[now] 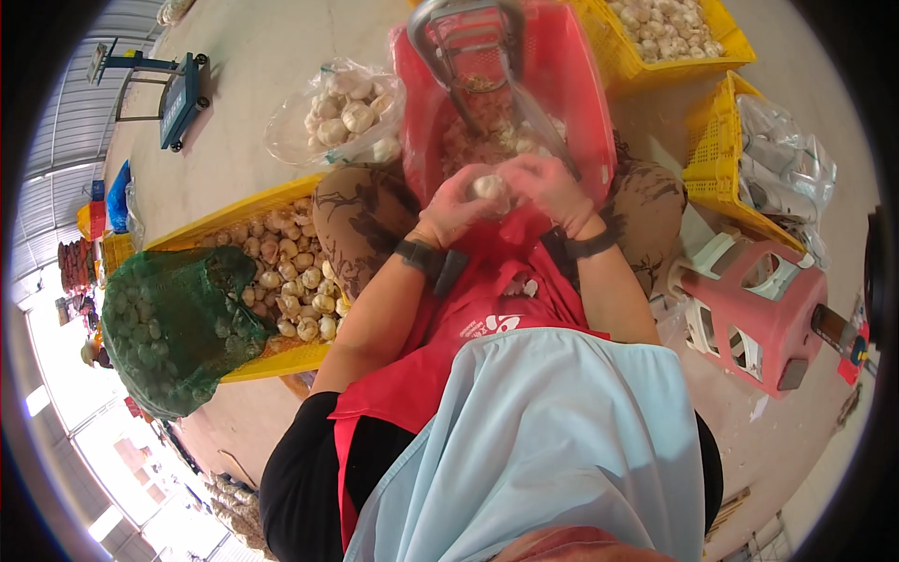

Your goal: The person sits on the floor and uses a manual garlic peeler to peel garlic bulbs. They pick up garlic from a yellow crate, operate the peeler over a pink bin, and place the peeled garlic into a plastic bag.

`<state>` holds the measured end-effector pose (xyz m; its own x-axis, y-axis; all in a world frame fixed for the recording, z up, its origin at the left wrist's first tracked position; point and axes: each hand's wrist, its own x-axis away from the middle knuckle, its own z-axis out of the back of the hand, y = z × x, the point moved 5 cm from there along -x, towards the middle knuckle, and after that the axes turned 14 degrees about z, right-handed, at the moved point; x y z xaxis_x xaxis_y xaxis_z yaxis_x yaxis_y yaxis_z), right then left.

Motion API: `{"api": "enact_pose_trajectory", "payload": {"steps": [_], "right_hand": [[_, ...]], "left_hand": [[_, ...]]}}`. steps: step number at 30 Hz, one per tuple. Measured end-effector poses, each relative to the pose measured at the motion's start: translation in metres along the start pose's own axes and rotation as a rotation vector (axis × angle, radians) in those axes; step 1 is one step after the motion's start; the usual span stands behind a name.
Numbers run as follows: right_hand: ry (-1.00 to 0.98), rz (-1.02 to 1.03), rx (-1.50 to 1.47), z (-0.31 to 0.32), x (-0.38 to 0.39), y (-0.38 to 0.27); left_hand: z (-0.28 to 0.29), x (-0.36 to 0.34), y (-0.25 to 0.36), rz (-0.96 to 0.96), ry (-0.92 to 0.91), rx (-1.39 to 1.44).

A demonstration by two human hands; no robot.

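My left hand holds a white garlic bulb over my lap. My right hand is curled at the bulb's right side, fingertips on it; whether they also pinch loose skin is unclear. Just beyond both hands is a red plastic basket with papery skins and some pale pieces inside, and a metal-framed tool standing in it. To its left a clear plastic bag holds several bulbs. My red apron lies under my forearms.
At left, a yellow crate of garlic carries a green mesh sack. More yellow crates stand upper right, with garlic, and right, with plastic-wrapped material. A pink stool is at right, a wheeled platform scale upper left.
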<state>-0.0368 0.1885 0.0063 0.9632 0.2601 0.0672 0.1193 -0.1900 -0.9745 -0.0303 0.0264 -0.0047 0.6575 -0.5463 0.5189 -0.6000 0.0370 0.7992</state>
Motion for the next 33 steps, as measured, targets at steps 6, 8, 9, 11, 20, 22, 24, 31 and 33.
{"api": "enact_pose_trajectory", "payload": {"steps": [6, 8, 9, 11, 20, 22, 24, 31, 33], "right_hand": [[-0.089, 0.006, 0.168, -0.004, -0.001, 0.005], [-0.045, -0.097, 0.101, 0.001, -0.002, 0.008], [-0.064, -0.052, 0.110, -0.001, -0.002, 0.004], [-0.101, 0.036, 0.129, -0.007, 0.000, -0.003], [-0.146, -0.140, 0.168, -0.005, 0.000, -0.011], [-0.215, 0.049, 0.254, -0.009, 0.001, -0.016], [-0.250, 0.095, 0.302, -0.010, 0.001, -0.016], [0.011, 0.086, 0.596, 0.010, 0.001, 0.011], [0.064, 0.308, 0.693, 0.008, -0.002, 0.006]], "left_hand": [[-0.001, 0.003, 0.017, -0.308, 0.281, -0.817], [0.000, 0.002, 0.014, -0.295, 0.274, -0.786], [0.001, 0.002, 0.014, -0.284, 0.278, -0.791], [0.001, 0.002, 0.016, -0.263, 0.285, -0.801], [0.007, -0.001, 0.003, -0.164, 0.233, -0.746], [0.007, -0.002, 0.002, -0.122, 0.224, -0.736], [0.007, -0.003, 0.003, -0.123, 0.216, -0.769], [0.000, -0.001, 0.005, -0.083, 0.050, -0.274], [-0.001, 0.001, 0.009, -0.052, -0.003, -0.058]]}}
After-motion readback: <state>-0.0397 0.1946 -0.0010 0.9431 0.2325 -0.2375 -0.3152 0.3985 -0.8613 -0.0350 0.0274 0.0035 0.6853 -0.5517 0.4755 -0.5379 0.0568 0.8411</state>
